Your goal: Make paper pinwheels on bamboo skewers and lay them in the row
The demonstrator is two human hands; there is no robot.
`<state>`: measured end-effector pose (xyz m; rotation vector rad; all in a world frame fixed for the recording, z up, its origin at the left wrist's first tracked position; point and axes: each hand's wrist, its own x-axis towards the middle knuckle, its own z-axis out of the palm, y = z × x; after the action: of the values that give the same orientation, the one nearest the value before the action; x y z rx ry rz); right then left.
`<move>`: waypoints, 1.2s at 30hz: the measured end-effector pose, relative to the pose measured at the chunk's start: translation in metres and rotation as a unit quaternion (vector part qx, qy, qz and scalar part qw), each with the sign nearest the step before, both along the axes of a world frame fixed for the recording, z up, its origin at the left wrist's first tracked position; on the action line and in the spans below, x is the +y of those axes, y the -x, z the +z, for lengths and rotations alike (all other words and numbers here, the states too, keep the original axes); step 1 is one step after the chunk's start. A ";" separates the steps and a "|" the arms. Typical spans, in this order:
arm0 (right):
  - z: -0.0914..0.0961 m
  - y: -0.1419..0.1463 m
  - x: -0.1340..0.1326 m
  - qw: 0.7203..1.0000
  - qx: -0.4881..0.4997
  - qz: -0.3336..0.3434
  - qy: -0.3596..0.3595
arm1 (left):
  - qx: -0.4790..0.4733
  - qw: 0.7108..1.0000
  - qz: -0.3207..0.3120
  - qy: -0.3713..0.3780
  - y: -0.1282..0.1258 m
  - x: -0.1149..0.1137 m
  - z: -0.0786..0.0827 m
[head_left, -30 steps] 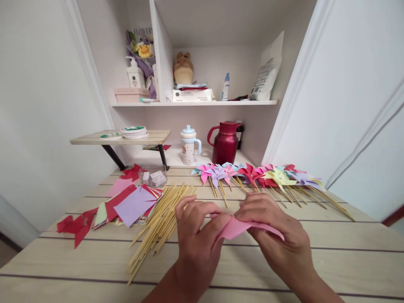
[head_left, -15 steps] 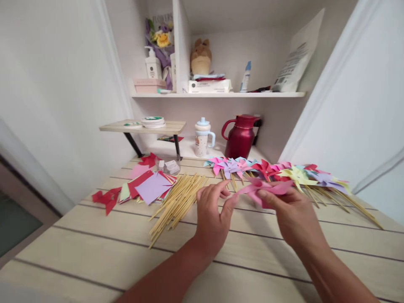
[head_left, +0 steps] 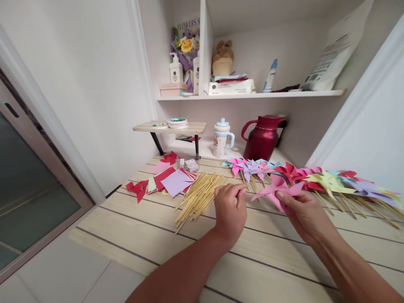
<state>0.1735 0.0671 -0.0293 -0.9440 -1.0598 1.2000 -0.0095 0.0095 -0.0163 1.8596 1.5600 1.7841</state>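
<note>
A pink paper pinwheel [head_left: 272, 190] with folded blades is pinched in my right hand [head_left: 304, 214], the thumb lying on its front. No stick shows on it. Beside it, a little to the left, my left hand [head_left: 229, 212] is closed with its fingers curled in; whether anything small sits in them is hidden. Just left of that hand lies a loose pile of thin wooden sticks [head_left: 198, 198]. Square paper sheets [head_left: 176, 183], a lilac one on top, are stacked behind the sticks. A red folded paper piece [head_left: 137, 190] rests at the far left.
Finished pinwheels on sticks [head_left: 328, 183] lie in a row along the back right. Small clear packets [head_left: 191, 165] are near the papers. A cup [head_left: 220, 143], a red jug [head_left: 262, 139] and a low stand [head_left: 142, 126] are at the back, under a shelf [head_left: 252, 96].
My left hand has drawn away from the pinwheel's blade and its fingers have curled in. The pinwheel now faces me more openly in my right hand. The view has turned left.
</note>
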 end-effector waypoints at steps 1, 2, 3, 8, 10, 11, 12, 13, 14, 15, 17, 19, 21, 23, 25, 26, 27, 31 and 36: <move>0.000 -0.001 0.000 1.000 -0.001 -0.003 0.000 | 0.006 1.000 0.010 0.017 0.000 0.001 -0.001; 0.000 -0.001 0.000 1.000 -0.001 -0.005 -0.001 | 0.017 0.999 0.020 0.039 0.001 0.003 -0.004; 0.000 -0.002 0.000 1.000 -0.001 -0.006 -0.002 | 0.032 0.997 0.030 0.064 0.002 0.005 -0.006; 0.005 -0.001 -0.004 1.000 -0.007 0.014 0.005 | 0.085 0.983 0.036 0.157 0.006 0.015 -0.020; 0.007 0.000 -0.005 1.000 0.001 0.019 0.015 | 0.070 0.984 0.030 0.160 0.006 0.016 -0.021; 0.007 0.000 -0.005 1.000 0.007 0.022 0.019 | 0.058 0.986 0.027 0.154 0.006 0.016 -0.020; 0.008 0.001 -0.006 0.999 0.015 0.024 0.022 | 0.045 0.988 0.024 0.145 0.006 0.016 -0.019; 0.008 0.001 -0.006 0.999 0.023 0.026 0.023 | 0.034 0.990 0.020 0.134 0.006 0.016 -0.018; 0.009 0.000 -0.006 0.999 0.030 0.027 0.021 | 0.029 0.992 0.020 0.123 0.007 0.015 -0.015; 0.009 0.000 -0.005 0.999 0.036 0.029 0.019 | 0.036 0.992 0.027 0.117 0.009 0.016 -0.013; 0.011 0.000 -0.005 0.998 0.041 0.035 0.014 | 0.079 0.988 0.056 0.120 0.015 0.020 -0.005; 0.012 -0.001 -0.005 0.998 0.044 0.037 0.010 | 0.150 0.973 0.086 0.154 0.027 0.029 0.007; 0.014 -0.001 -0.005 0.998 0.046 0.032 0.005 | 0.189 0.963 0.085 0.173 0.044 0.042 0.021; 0.016 -0.001 -0.006 0.999 0.045 0.026 0.001 | 0.235 0.949 0.086 0.191 0.063 0.057 0.036; 0.018 -0.001 -0.007 0.999 0.041 0.026 -0.001 | 0.281 0.931 0.105 0.207 0.080 0.071 0.048; 0.019 0.000 -0.007 0.999 0.041 0.028 0.000 | 0.302 0.921 0.116 0.216 0.088 0.077 0.051; 0.020 0.000 -0.008 0.999 0.042 0.029 0.001 | 0.322 0.911 0.125 0.226 0.094 0.082 0.054; 0.023 0.000 -0.009 0.998 0.049 0.035 0.001 | 0.385 0.867 0.150 0.277 0.110 0.092 0.049; 0.023 -0.004 -0.009 0.997 0.067 0.037 0.001 | 0.441 0.830 0.153 0.305 0.110 0.091 0.039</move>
<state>0.1772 0.0582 -0.0063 -0.8198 -0.9943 1.3068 -0.1196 0.1004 0.0231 2.2260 2.4198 0.2360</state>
